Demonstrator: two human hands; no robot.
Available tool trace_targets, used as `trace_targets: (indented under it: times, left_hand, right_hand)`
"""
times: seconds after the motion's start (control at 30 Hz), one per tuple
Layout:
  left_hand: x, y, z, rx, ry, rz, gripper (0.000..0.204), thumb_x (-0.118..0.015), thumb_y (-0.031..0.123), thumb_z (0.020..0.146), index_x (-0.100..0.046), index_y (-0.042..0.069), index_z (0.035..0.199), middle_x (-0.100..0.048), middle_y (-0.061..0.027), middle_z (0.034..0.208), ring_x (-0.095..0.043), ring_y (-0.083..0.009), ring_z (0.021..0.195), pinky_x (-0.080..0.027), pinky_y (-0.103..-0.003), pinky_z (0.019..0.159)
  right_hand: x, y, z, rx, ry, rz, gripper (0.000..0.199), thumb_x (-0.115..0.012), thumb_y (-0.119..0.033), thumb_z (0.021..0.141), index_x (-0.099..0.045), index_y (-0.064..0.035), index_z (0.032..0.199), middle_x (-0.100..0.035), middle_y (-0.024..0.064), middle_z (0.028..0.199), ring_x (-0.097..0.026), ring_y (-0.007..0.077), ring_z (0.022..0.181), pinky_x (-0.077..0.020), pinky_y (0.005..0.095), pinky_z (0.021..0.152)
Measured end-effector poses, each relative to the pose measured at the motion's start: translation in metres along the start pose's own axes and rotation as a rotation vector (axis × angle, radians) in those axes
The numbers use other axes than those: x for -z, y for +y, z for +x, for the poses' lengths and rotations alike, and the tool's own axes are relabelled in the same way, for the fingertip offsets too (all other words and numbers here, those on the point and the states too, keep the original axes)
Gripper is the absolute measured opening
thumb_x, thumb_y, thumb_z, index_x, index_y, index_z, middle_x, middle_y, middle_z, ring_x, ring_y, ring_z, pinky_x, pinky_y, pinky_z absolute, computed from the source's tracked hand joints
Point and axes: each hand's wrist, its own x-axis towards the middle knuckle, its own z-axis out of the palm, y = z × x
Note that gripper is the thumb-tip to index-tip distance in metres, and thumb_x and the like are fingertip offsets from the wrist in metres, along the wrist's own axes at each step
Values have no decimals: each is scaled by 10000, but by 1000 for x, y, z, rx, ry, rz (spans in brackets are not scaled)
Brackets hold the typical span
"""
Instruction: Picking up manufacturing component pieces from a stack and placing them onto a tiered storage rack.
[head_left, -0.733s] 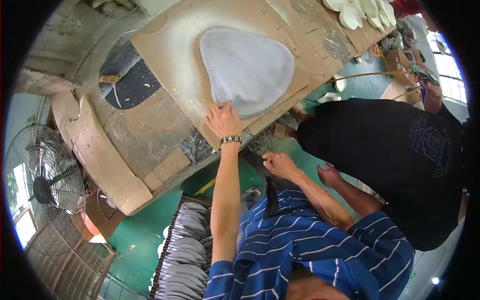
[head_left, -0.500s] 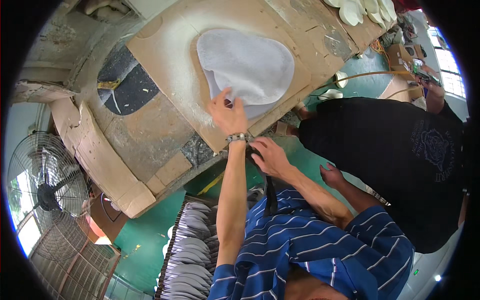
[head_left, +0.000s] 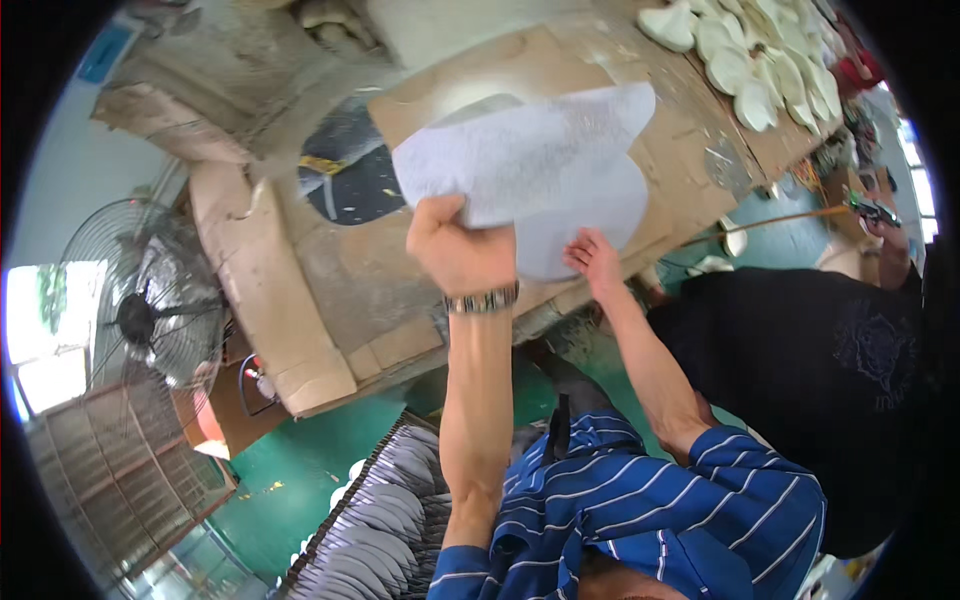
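A thin, pale grey, rounded sheet with a fuzzy, speckled face is hanging partly raised over the worktop, its far right corner lifting and its near left edge sitting in the left hand; beneath it a smoother, plain pale grey rounded sheet is lying on a flat brown cardboard board, showing along the near right side; the left thumb and fingers are pinching the upper sheet's margin, while the right hand is loosely curling its fingers at the lower sheet's near edge — whether they are gripping it or only brushing it, I cannot tell; good handling here would probably mean keeping the left pinch at the very margin, so that the speckled face is staying unmarked, and lifting evenly, since so limp-looking a sheet could be folding or dragging across the one below; a second hold on the far side would likely be steadying the span; the board is resting on a stained workbench; farther out, cream moulded cups are heaping at the far right, a co-worker in a black shirt is bending close on the right — so elbow room is looking tight there.
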Motion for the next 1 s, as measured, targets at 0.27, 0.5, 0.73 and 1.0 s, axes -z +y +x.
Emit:
trace_targets:
  times: [0.27,0.5,0.73,1.0]
  left_hand:
    - [-12,139,-223,-547,-35,169,616,-503,57,712,-499,-40,1319,-604,-173,1255,-578,-349,1190,-453,-515,1032]
    - [-11,174,-486,-1193,-47,210,630,-490,60,713,-503,-66,1330,-616,-211,1263,-590,-362,1180,-450,-489,1046]
    - [-47,116,-686,-1640,-152,174,527,-537,-11,764,-522,-33,1291,-651,-148,1155,-622,-267,1097,-468,-399,987]
    - [-56,1,-930,-2516,605,479,214,-589,24,828,-594,-29,1035,-648,-173,1119,-645,-253,1010,-539,-423,898]
  right_hand:
    - [-220,-71,-244,-268,-899,80,514,-444,-442,1030,-527,-23,1315,-679,108,1086,-667,209,956,-551,404,877]
    - [-293,13,-401,-448,-1419,-232,398,-542,-327,1000,-617,-23,1246,-668,96,1216,-620,214,1138,-483,401,995]
    - [-323,37,-588,-857,-1937,-397,379,-486,-172,1011,-507,22,1336,-593,148,1331,-594,261,1197,-470,448,1037]
    - [-263,134,-898,-1119,-2478,-523,224,-563,-139,979,-604,0,1151,-651,96,1104,-627,185,993,-492,245,699]
